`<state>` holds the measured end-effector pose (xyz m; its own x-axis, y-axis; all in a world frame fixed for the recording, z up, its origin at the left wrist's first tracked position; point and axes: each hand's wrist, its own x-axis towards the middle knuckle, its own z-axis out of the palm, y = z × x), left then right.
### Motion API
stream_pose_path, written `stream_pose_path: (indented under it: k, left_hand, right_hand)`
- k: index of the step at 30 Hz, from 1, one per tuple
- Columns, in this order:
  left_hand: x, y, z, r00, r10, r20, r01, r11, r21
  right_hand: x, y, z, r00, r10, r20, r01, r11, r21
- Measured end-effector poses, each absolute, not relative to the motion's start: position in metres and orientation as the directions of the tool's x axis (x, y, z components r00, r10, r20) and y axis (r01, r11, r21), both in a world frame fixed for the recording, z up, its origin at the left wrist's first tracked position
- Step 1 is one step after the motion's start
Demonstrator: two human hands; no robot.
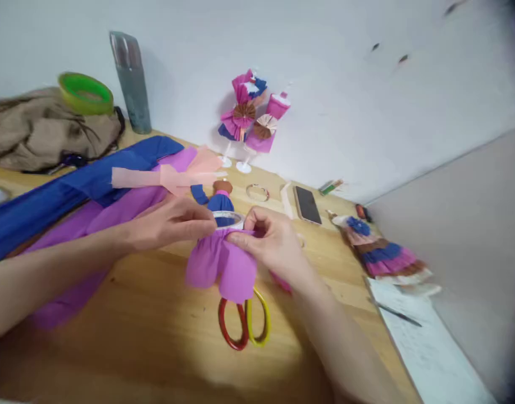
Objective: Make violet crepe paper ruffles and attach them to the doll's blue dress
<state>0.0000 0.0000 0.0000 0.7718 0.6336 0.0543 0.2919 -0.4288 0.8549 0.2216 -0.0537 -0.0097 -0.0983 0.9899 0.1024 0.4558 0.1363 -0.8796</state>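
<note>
Gathered purple crepe paper [223, 264] hangs in pleats below a white ring [229, 219], which looks like a band or roll of tape. My left hand [177, 221] is closed at the ring's left side, its thumb and fingertips on the rim where the paper joins it. On the right, my right hand [268, 233] pinches the paper's top edge between thumb and finger. Scissors [257, 320] with one red and one yellow handle lie beneath the paper, their blades hidden. Behind the ring is a small blue gathered piece [221, 202] with a brown top.
Blue crepe paper [80, 179] and peach strips [156, 177] spread at left. Two decorated mini dress stands [244, 112] are by the wall. A phone [308, 205], a tiered paper dress [383, 252] and a written sheet [425, 336] with a pen [398, 315] lie at right. A bottle [133, 84] stands back left.
</note>
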Motion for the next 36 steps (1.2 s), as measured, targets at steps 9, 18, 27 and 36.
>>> stream_pose_path:
  k: [9, 18, 27, 36]
  left_hand:
    - [0.005, 0.000, -0.008, 0.727, 0.683, -0.061, 0.379, -0.326, 0.866]
    - [0.006, 0.003, -0.018, 0.701, 0.712, 0.037, 0.322, -0.363, 0.874]
    - [0.006, -0.001, -0.022, 0.693, 0.717, 0.070, 0.341, -0.412, 0.845]
    - [0.007, -0.002, -0.019, 0.676, 0.734, 0.066, 0.366, -0.412, 0.834]
  right_hand:
    - [0.221, -0.056, -0.002, -0.240, 0.971, 0.017, 0.373, 0.108, -0.921]
    - [0.223, -0.057, 0.003, -0.260, 0.965, -0.037, 0.471, 0.093, -0.877]
    - [0.216, -0.065, -0.001, -0.279, 0.954, 0.105, 0.423, 0.221, -0.879]
    - [0.217, -0.063, -0.004, -0.264, 0.951, 0.158, 0.381, 0.254, -0.889]
